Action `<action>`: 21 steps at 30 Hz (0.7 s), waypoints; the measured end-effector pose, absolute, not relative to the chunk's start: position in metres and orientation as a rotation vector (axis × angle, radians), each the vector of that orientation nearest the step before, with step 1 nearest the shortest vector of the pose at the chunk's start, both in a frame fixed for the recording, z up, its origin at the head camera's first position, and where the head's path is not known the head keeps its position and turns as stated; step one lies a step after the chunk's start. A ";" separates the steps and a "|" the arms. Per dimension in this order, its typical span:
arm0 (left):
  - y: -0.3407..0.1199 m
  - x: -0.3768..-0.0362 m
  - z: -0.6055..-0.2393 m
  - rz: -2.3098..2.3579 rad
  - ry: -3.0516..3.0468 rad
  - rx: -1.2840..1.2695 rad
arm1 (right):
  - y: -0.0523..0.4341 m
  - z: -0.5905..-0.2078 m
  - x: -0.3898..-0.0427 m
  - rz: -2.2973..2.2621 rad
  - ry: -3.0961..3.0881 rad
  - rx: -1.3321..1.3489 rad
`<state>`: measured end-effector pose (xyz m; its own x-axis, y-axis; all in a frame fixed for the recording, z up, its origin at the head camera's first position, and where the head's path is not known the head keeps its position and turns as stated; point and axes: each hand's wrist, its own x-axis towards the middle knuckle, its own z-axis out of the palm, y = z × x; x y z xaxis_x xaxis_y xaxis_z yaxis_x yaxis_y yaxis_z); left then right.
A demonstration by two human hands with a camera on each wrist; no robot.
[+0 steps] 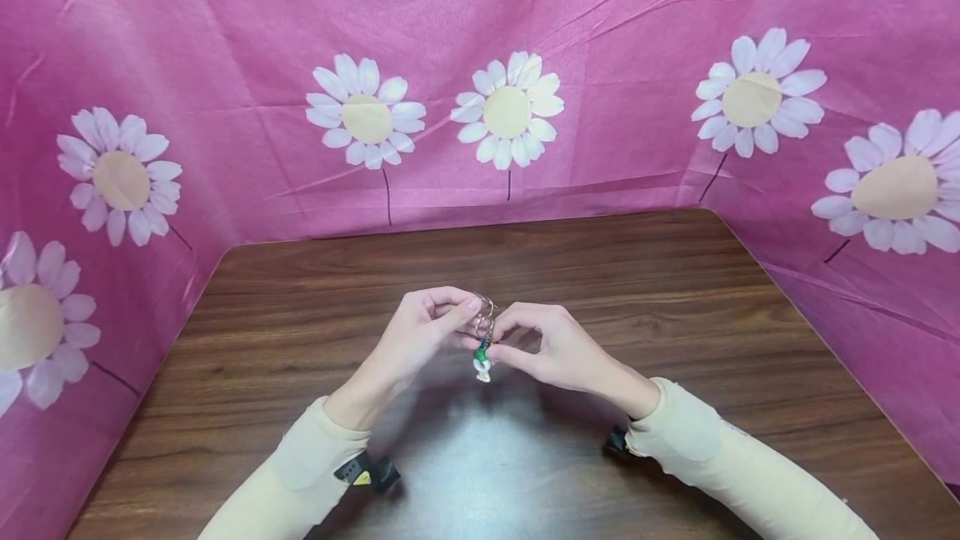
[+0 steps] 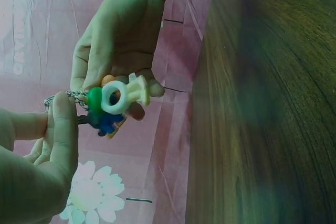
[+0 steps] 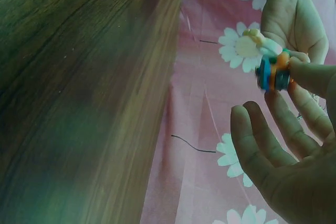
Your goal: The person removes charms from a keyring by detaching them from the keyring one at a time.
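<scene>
A keychain with a metal ring [image 1: 487,305] and a small colorful charm [image 1: 482,369] is held between both hands, above the table. My left hand [image 1: 427,327] pinches the ring at the top between thumb and fingers. From the other side, my right hand [image 1: 558,348] pinches the keychain lower down, by the charm's upper end. In the left wrist view, a short chain [image 2: 77,96] leads to green, white and blue charm pieces [image 2: 95,99]. Blue, orange and green pieces [image 3: 275,72] show at my right thumb in the right wrist view, where the other fingers are spread.
A dark wood-grain table [image 1: 315,273] lies beneath both hands. Pink cloth [image 1: 615,90] with white daisies stands around its back and sides. Black devices [image 1: 367,471] are strapped at both cream sleeves [image 1: 697,423].
</scene>
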<state>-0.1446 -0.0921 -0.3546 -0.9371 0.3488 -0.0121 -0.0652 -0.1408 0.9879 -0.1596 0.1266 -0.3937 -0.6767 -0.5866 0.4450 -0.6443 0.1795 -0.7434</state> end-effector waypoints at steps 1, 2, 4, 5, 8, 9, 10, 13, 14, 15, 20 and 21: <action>-0.092 -0.145 -0.355 2.160 1.849 0.319 | 0.126 -0.394 -0.160 1.539 -2.358 1.243; -0.092 -0.145 -0.354 2.162 1.847 0.318 | 0.126 -0.394 -0.160 1.537 -2.350 1.243; -0.092 -0.145 -0.354 2.159 1.852 0.319 | 0.127 -0.393 -0.160 1.536 -2.345 1.234; -0.093 -0.145 -0.354 2.154 1.859 0.317 | 0.128 -0.393 -0.160 1.535 -2.347 1.226; -0.094 -0.146 -0.356 2.145 1.883 0.310 | 0.130 -0.390 -0.160 1.522 -2.362 1.188; -0.094 -0.147 -0.357 2.141 1.889 0.309 | 0.131 -0.389 -0.159 1.524 -2.369 1.178; -0.094 -0.147 -0.357 2.138 1.894 0.308 | 0.132 -0.388 -0.159 1.525 -2.376 1.170; -0.095 -0.147 -0.358 2.126 1.901 0.311 | 0.133 -0.386 -0.159 1.576 -2.383 1.156; -0.095 -0.147 -0.358 2.120 1.900 0.318 | 0.133 -0.386 -0.160 1.605 -2.384 1.150; -0.096 -0.148 -0.359 2.106 1.907 0.329 | 0.133 -0.385 -0.159 1.635 -2.384 1.143; -0.095 -0.148 -0.362 2.039 1.953 0.389 | 0.135 -0.382 -0.160 1.734 -2.419 1.102; -0.096 -0.148 -0.362 2.028 1.965 0.394 | 0.135 -0.381 -0.160 1.739 -2.430 1.099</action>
<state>-0.1477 -0.0955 -0.3623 -0.9207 0.3903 -0.0047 -0.0171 -0.0284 0.9995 -0.1604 0.1351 -0.3807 -0.7609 -0.5498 0.3446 -0.5036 0.1654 -0.8480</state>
